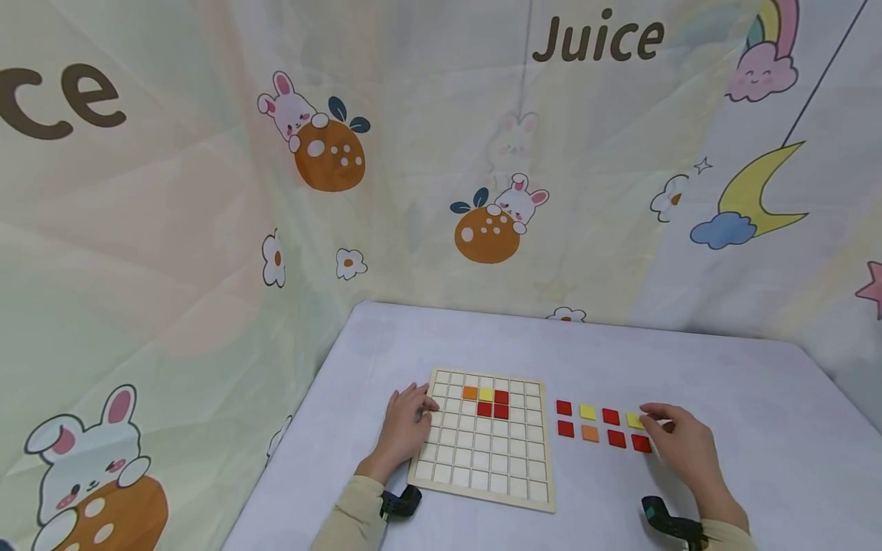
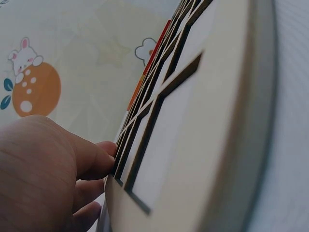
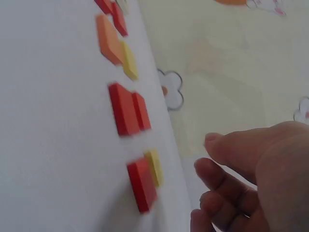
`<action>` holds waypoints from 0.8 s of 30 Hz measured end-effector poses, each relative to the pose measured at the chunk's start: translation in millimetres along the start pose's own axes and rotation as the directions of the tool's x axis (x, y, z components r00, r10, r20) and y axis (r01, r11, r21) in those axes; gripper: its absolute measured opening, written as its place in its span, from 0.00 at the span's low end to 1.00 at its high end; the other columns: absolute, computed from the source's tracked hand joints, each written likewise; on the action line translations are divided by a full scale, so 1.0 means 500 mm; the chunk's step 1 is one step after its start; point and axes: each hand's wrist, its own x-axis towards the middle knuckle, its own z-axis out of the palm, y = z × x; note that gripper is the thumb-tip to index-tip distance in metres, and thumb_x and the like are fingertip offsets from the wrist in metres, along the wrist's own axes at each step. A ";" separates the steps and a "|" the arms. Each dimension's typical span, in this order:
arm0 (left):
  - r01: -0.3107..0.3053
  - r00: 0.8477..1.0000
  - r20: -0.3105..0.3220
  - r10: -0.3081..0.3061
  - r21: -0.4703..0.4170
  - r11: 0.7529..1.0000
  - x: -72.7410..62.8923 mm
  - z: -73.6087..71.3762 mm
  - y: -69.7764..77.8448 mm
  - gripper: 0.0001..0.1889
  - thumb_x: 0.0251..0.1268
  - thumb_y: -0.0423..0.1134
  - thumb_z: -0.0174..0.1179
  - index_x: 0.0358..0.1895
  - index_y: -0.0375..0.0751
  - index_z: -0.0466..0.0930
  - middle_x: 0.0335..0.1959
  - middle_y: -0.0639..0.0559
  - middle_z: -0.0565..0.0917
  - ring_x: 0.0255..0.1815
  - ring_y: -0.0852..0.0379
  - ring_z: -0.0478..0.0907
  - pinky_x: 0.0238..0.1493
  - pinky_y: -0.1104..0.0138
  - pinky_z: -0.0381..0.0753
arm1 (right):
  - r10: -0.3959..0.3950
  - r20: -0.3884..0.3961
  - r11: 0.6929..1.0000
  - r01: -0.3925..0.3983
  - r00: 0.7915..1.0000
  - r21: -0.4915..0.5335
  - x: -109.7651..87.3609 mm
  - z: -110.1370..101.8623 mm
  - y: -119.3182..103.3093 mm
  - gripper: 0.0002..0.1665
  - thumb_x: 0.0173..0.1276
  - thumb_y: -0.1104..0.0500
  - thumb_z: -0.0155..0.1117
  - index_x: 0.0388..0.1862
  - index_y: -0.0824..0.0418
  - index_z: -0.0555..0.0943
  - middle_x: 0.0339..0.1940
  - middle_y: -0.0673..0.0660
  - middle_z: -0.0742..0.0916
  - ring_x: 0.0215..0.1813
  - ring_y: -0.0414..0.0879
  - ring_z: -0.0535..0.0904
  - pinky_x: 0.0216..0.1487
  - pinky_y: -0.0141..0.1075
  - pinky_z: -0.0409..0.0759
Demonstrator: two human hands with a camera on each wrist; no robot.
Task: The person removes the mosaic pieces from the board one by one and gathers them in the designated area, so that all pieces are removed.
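A wooden grid board point(image 1: 482, 498) lies flat on the table, its squares mostly white. Near its far side sit an orange tile point(image 1: 470, 392), a yellow tile point(image 1: 486, 395) and several red tiles point(image 1: 501, 412). My left hand point(image 1: 406, 422) holds the board's left edge, thumb and fingertips right at the rim in the left wrist view. To the board's right, loose square tiles form two rows. Over the right end of these rows is my right hand point(image 1: 682, 442), fingers loosely bent and empty, near a yellow tile point(image 1: 634, 420) and a red tile point(image 3: 142, 185).
Other loose tiles include a red tile point(image 1: 563, 408), another yellow tile point(image 1: 587, 412) and an orange tile point(image 1: 589, 433). A white cloth point(image 1: 744, 413) covers the table. Printed curtains point(image 1: 413, 153) hang behind and along the left side.
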 end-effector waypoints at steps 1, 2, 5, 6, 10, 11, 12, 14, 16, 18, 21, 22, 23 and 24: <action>0.001 1.000 0.001 -0.001 -0.001 1.000 0.000 0.000 0.000 0.09 0.65 0.29 0.55 0.37 0.49 0.80 0.66 0.40 0.74 0.73 0.39 0.61 0.74 0.41 0.44 | -0.011 -0.013 1.000 0.011 1.000 0.010 -0.001 0.006 -0.008 0.18 0.68 0.60 0.62 0.55 0.67 0.79 0.48 0.68 0.81 0.42 0.56 0.75 0.26 0.32 0.76; 0.005 1.000 0.002 -0.005 -0.003 1.000 0.001 0.000 -0.001 0.09 0.65 0.29 0.55 0.37 0.49 0.80 0.66 0.41 0.74 0.73 0.39 0.61 0.75 0.42 0.44 | -0.020 -0.022 1.000 0.021 1.000 0.022 -0.004 0.013 -0.018 0.18 0.68 0.61 0.62 0.54 0.67 0.79 0.48 0.68 0.81 0.41 0.55 0.74 0.25 0.32 0.75; 0.014 1.000 0.009 -0.014 -0.003 1.000 0.001 -0.001 -0.001 0.09 0.65 0.30 0.55 0.37 0.50 0.80 0.66 0.42 0.74 0.73 0.40 0.61 0.75 0.42 0.44 | -0.071 -0.050 0.997 0.073 0.996 0.037 -0.010 0.033 -0.045 0.16 0.68 0.62 0.62 0.52 0.66 0.81 0.47 0.66 0.82 0.40 0.53 0.74 0.24 0.31 0.76; 0.019 1.000 0.012 -0.019 -0.003 1.000 0.001 -0.001 -0.002 0.09 0.65 0.30 0.55 0.37 0.51 0.80 0.66 0.42 0.74 0.73 0.40 0.61 0.75 0.43 0.44 | -0.090 -0.058 0.995 0.092 0.994 0.039 -0.011 0.040 -0.055 0.15 0.68 0.62 0.62 0.52 0.65 0.81 0.46 0.65 0.83 0.40 0.52 0.74 0.24 0.31 0.76; 0.011 1.000 0.008 -0.011 0.003 1.000 0.001 -0.003 -0.002 0.09 0.64 0.30 0.55 0.37 0.50 0.80 0.66 0.41 0.74 0.73 0.39 0.61 0.75 0.42 0.45 | -0.171 -0.085 0.984 0.174 0.982 0.034 -0.016 0.065 -0.093 0.13 0.67 0.63 0.63 0.49 0.64 0.83 0.43 0.61 0.84 0.39 0.51 0.73 0.27 0.31 0.76; 0.005 1.000 0.004 -0.005 0.002 1.000 0.001 -0.003 -0.002 0.09 0.64 0.29 0.55 0.37 0.50 0.80 0.66 0.41 0.74 0.72 0.39 0.61 0.74 0.42 0.45 | -0.188 -0.086 0.981 0.191 0.978 0.032 -0.019 0.071 -0.102 0.12 0.66 0.63 0.63 0.48 0.63 0.83 0.43 0.61 0.84 0.39 0.50 0.73 0.28 0.32 0.77; 0.005 1.000 0.004 -0.005 0.001 1.000 0.001 -0.003 -0.001 0.09 0.64 0.29 0.55 0.37 0.50 0.80 0.66 0.41 0.74 0.73 0.39 0.61 0.74 0.42 0.45 | -0.200 -0.085 0.978 0.204 0.976 0.035 -0.020 0.077 -0.110 0.12 0.66 0.64 0.63 0.48 0.63 0.83 0.42 0.61 0.84 0.38 0.50 0.73 0.29 0.33 0.76; -0.004 1.000 0.001 0.004 0.001 1.000 0.001 -0.004 -0.001 0.09 0.64 0.29 0.55 0.37 0.49 0.80 0.65 0.40 0.74 0.72 0.38 0.62 0.74 0.41 0.45 | -0.221 -0.073 0.974 0.224 0.973 0.039 -0.024 0.090 -0.124 0.11 0.66 0.64 0.63 0.47 0.63 0.83 0.42 0.60 0.84 0.37 0.50 0.73 0.31 0.33 0.77; 0.000 1.000 0.004 0.000 -0.001 1.000 0.000 -0.003 -0.002 0.10 0.64 0.28 0.55 0.37 0.49 0.80 0.66 0.41 0.74 0.72 0.38 0.61 0.74 0.41 0.45 | -0.235 -0.049 0.971 0.237 0.971 0.040 -0.027 0.103 -0.134 0.11 0.66 0.63 0.64 0.46 0.62 0.83 0.42 0.58 0.84 0.37 0.48 0.74 0.33 0.34 0.78; 0.004 1.000 0.006 -0.004 -0.001 1.000 -0.001 -0.003 -0.002 0.10 0.64 0.29 0.55 0.37 0.50 0.80 0.66 0.41 0.74 0.73 0.38 0.61 0.74 0.42 0.45 | -0.251 -0.019 0.966 0.252 0.968 0.056 -0.029 0.116 -0.144 0.11 0.66 0.63 0.64 0.46 0.61 0.84 0.43 0.56 0.84 0.38 0.48 0.75 0.35 0.36 0.80; 0.000 1.000 0.002 0.000 -0.001 1.000 -0.001 -0.001 -0.003 0.10 0.64 0.28 0.55 0.36 0.50 0.80 0.66 0.41 0.74 0.73 0.38 0.61 0.74 0.42 0.45 | -0.281 0.017 0.958 0.279 0.960 0.062 -0.035 0.137 -0.160 0.11 0.65 0.61 0.65 0.46 0.58 0.84 0.44 0.54 0.85 0.41 0.47 0.78 0.42 0.40 0.84; -0.004 1.000 0.000 0.004 0.000 1.000 0.000 -0.001 -0.003 0.10 0.64 0.28 0.55 0.36 0.50 0.80 0.66 0.41 0.74 0.72 0.38 0.61 0.74 0.41 0.45 | -0.290 0.027 0.955 0.288 0.957 0.064 -0.038 0.143 -0.166 0.11 0.65 0.61 0.66 0.46 0.58 0.85 0.44 0.53 0.85 0.41 0.46 0.78 0.42 0.40 0.84; -0.006 1.000 0.001 0.006 0.001 1.000 0.000 -0.001 -0.003 0.10 0.64 0.28 0.55 0.36 0.50 0.80 0.66 0.41 0.74 0.73 0.38 0.61 0.74 0.41 0.45 | -0.296 0.033 0.954 0.294 0.955 0.062 -0.041 0.148 -0.171 0.11 0.65 0.60 0.67 0.46 0.57 0.85 0.44 0.52 0.85 0.41 0.46 0.77 0.41 0.39 0.84; -0.009 1.000 0.001 0.009 0.002 1.000 0.000 -0.001 -0.002 0.10 0.64 0.28 0.55 0.36 0.50 0.80 0.66 0.40 0.74 0.72 0.38 0.61 0.74 0.41 0.45 | -0.300 0.041 0.953 0.298 0.953 0.060 -0.045 0.153 -0.177 0.11 0.64 0.60 0.67 0.45 0.56 0.85 0.43 0.51 0.84 0.39 0.45 0.77 0.40 0.36 0.84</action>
